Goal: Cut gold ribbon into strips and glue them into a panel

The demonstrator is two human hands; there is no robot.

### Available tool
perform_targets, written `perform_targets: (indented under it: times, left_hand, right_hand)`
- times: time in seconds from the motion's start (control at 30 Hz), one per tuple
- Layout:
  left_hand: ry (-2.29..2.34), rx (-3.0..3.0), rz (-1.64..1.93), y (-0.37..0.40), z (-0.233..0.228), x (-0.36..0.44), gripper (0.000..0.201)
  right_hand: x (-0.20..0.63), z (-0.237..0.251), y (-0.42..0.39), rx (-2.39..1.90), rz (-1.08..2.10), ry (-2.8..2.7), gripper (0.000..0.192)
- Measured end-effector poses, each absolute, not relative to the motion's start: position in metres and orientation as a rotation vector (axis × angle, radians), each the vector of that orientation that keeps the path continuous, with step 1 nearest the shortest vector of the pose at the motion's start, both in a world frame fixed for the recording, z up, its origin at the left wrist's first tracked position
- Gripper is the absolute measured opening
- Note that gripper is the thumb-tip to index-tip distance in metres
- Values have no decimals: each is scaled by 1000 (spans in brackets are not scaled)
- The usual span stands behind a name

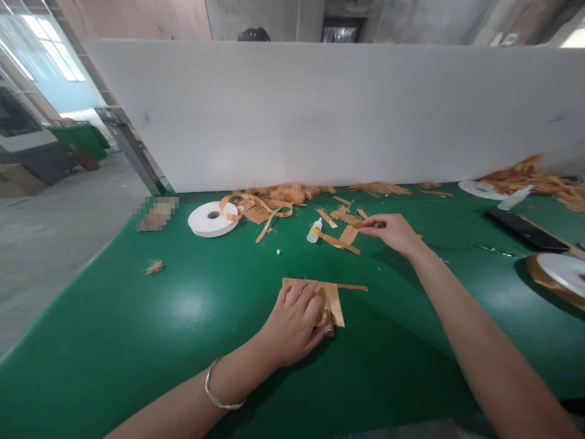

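My left hand (297,317) rests over a small piece made of flat tan strips (337,305) on the green table. Its curled fingers and thumb hold the piece down and cover most of it. One narrow strip sticks out from its upper right edge. Farther back, my right hand (392,231) pinches the end of a tan strip (356,223) among loose cut strips. Just left of that hand lie a short, wide strip (348,236) and a longer strip (340,242). A small white glue bottle with a yellow label (314,231) leans beside them.
A white reel (212,219) with curled tan ribbon stands back left. Frayed fibre (292,193) lies along the white partition (320,116). At right are a black phone (525,230), another white bottle (515,198) and a ribbon reel (564,274). A fibre tuft (155,267) lies left.
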State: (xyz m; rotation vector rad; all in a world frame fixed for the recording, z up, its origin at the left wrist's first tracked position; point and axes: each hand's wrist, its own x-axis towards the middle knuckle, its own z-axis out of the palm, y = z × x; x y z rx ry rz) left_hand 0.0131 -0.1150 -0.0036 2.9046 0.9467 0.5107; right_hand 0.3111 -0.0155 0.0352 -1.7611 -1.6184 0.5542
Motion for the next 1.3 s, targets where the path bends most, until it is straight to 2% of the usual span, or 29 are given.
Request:
perform_targets:
  times: [0.17,0.27,0.47,0.73,0.93,1.1,1.3]
  left_hand:
    - [853,2770,642,-115,9,20,23]
    - [839,2454,675,-115,19,31,20]
    - [791,1896,707,-106,21,53,26]
    - [872,1674,675,-108,20,55,29]
    - [839,1887,592,-117,22,55,25]
    - [747,2211,522,-129,24,51,21]
    - [730,2741,426,-135,17,48,29]
  right_hand:
    - [285,39,-62,-1304,1347,-1467,25]
    - [268,36,-77,-1238,1532,-1420,24]
    - [249,25,-75,-1240,1398,-1505,24]
    - [253,16,-70,-1189,1306,-1305,25]
    - [266,21,-71,-1312,1156,-1434,24]
    - [278,24,-80,-1364,1238,-1622,23]
    - [277,8,-80,-1410,1246,-1710,26]
